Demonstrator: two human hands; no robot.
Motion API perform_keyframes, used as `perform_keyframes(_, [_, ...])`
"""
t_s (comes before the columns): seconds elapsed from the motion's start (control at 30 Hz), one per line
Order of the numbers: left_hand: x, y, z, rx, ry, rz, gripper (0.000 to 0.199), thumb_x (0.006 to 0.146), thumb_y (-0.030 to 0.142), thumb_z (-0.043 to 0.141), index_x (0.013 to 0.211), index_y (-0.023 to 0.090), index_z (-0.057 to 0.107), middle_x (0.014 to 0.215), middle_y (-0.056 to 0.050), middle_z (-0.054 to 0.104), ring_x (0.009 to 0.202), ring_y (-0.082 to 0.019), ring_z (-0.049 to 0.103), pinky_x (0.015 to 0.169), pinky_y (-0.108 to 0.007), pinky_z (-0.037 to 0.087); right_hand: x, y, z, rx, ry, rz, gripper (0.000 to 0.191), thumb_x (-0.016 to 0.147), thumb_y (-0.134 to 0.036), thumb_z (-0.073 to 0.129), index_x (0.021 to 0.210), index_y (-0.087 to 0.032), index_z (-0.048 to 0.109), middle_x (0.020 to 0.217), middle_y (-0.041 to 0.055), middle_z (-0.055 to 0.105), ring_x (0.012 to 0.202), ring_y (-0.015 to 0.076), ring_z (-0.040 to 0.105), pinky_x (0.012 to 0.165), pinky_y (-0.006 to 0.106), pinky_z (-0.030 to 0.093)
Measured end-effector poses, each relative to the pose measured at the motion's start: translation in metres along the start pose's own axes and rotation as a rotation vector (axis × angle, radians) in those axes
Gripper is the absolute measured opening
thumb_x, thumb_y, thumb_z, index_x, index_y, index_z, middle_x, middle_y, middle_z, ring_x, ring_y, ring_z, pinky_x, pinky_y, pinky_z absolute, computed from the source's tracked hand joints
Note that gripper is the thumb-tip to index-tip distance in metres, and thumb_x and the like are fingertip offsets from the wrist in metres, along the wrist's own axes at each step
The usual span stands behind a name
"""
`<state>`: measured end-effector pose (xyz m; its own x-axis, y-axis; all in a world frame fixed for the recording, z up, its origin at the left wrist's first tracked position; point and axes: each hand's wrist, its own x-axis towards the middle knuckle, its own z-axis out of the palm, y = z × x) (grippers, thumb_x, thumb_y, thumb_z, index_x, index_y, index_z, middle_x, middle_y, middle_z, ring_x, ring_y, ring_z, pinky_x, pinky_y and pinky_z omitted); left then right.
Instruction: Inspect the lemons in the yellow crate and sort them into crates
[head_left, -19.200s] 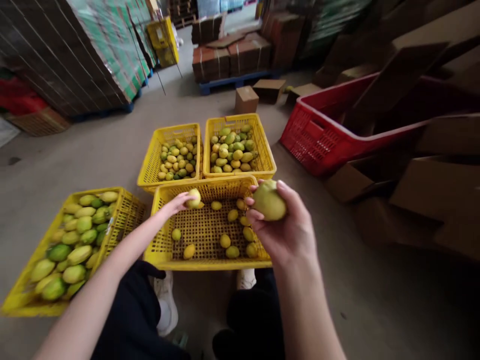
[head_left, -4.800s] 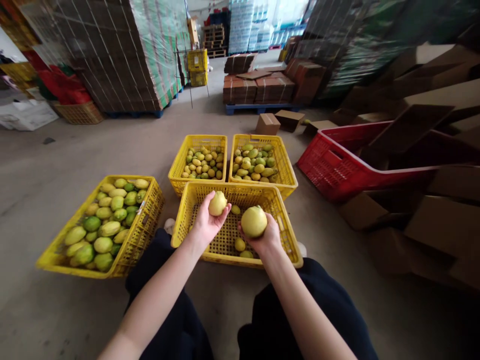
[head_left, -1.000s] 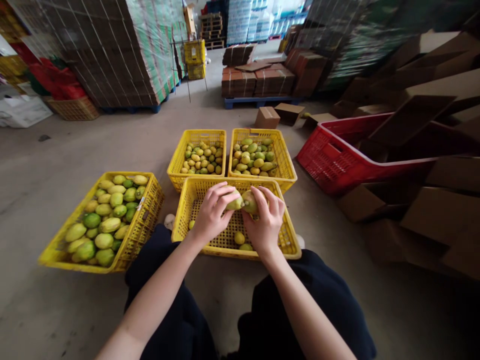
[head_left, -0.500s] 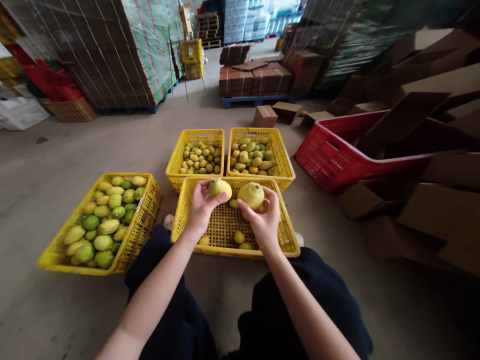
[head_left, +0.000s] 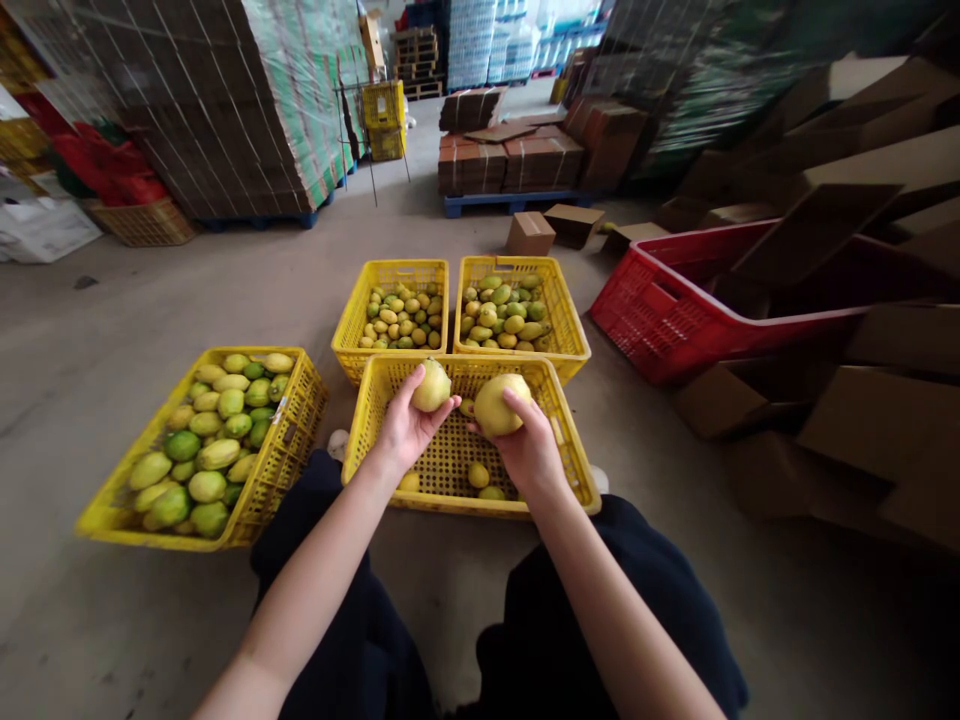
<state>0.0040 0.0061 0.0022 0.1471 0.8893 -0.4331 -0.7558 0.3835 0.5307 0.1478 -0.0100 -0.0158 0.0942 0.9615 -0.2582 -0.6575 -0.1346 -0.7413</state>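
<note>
My left hand (head_left: pixel 412 418) is closed around a pale yellow lemon (head_left: pixel 432 386), thumb on its upper side. In my right hand (head_left: pixel 528 440) is a larger yellow lemon (head_left: pixel 499 405), with the thumb over its top right. Both are held above a yellow plastic crate (head_left: pixel 427 461) with a perforated floor. A few smaller yellow lemons (head_left: pixel 478 475) lie near that crate's front wall, and part of another greenish fruit shows between my hands. My wrists and the held lemons hide some of the crate's inside.
A yellow crate (head_left: pixel 307 385) of green and yellow lemons stands at left. Behind the middle crate are two more, a left one (head_left: pixel 349 318) and a right one (head_left: pixel 566 320), with smaller fruit. At right are a red crate (head_left: pixel 646 305) and cardboard boxes (head_left: pixel 877 420).
Both hands have turned the lemons over; their stem ends have shifted from view or to the side. My right thumb has moved onto the top of its lemon. The crates have stayed put.
</note>
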Motion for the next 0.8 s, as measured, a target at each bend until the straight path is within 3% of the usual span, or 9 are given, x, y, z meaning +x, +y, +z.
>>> perform_keyframes(0.13, [0.001,0.0,-0.003,0.016,-0.058,-0.057,0.036,0.09,0.039,0.042,0.09,0.009,0.061,0.068,-0.008,0.064,0.052,-0.013,0.061,0.044,-0.019,0.052,0.001,-0.004,-0.001,0.047,0.035,0.117,0.024,0.069,-0.031,0.065,0.088,-0.019,0.058,0.071,0.0014,0.065,0.058,0.0185,0.064,0.037,0.026,0.05])
perform_keyframes(0.23, [0.003,-0.001,-0.006,0.019,-0.1,-0.084,0.039,0.093,0.033,0.032,0.087,0.007,0.061,0.068,-0.01,0.065,0.054,-0.014,0.063,0.048,-0.021,0.053,0.003,-0.006,-0.005,0.11,0.043,0.253,0.021,0.076,-0.038,0.054,0.083,-0.018,0.057,0.064,0.0046,0.066,0.051,0.0187,0.062,0.035,0.024,0.046])
perform_keyframes(0.43, [0.002,-0.004,-0.001,0.065,-0.003,-0.029,0.031,0.09,0.033,0.042,0.096,0.011,0.063,0.076,-0.007,0.067,0.059,-0.016,0.066,0.051,-0.026,0.056,0.008,-0.001,-0.008,0.124,0.024,0.429,0.023,0.084,-0.035,0.043,0.078,-0.018,0.057,0.06,0.008,0.067,0.048,0.0202,0.062,0.038,0.028,0.047])
perform_keyframes(0.53, [0.001,-0.002,0.0,0.071,0.065,0.022,0.025,0.087,0.033,0.047,0.086,0.012,0.062,0.071,-0.005,0.066,0.054,-0.015,0.064,0.046,-0.023,0.053,0.008,0.003,-0.005,0.045,0.11,0.416,0.019,0.084,-0.03,0.045,0.08,-0.017,0.058,0.058,0.0049,0.066,0.048,0.0197,0.062,0.041,0.03,0.05])
perform_keyframes(0.63, [0.0,0.0,-0.002,0.048,0.093,0.018,0.026,0.087,0.028,0.042,0.079,0.012,0.06,0.067,-0.007,0.066,0.05,-0.015,0.063,0.043,-0.022,0.05,0.007,0.005,-0.002,-0.013,0.177,0.371,0.013,0.083,-0.027,0.049,0.08,-0.017,0.057,0.056,0.0015,0.064,0.047,0.0167,0.059,0.045,0.029,0.052])
perform_keyframes(0.8, [-0.002,-0.001,-0.004,0.143,-0.033,0.067,0.027,0.086,0.035,0.044,0.079,0.013,0.059,0.069,-0.006,0.066,0.053,-0.014,0.064,0.043,-0.021,0.048,0.009,0.004,-0.006,0.043,0.152,0.478,0.013,0.083,-0.028,0.047,0.079,-0.019,0.055,0.054,0.0021,0.062,0.048,0.0195,0.061,0.043,0.03,0.05])
